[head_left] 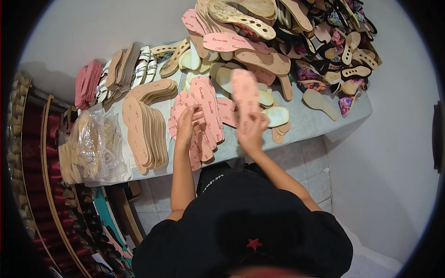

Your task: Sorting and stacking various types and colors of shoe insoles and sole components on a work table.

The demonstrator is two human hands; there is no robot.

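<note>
head view: right hand (252,132) grips pink insole (244,95); left hand (187,121) fingers pink stack (204,116).

Matt pink insoles (208,109) (card-like) lie beside a glossy, crinkled plastic bag (99,143).

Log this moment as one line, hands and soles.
left hand: on pink insole pile | right hand: holding one pink insole upright | tan insole stack: left of the pile | table

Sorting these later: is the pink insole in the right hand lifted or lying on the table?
Lifted: the right hand holds the pink insole up, blurred, above the table.
</note>
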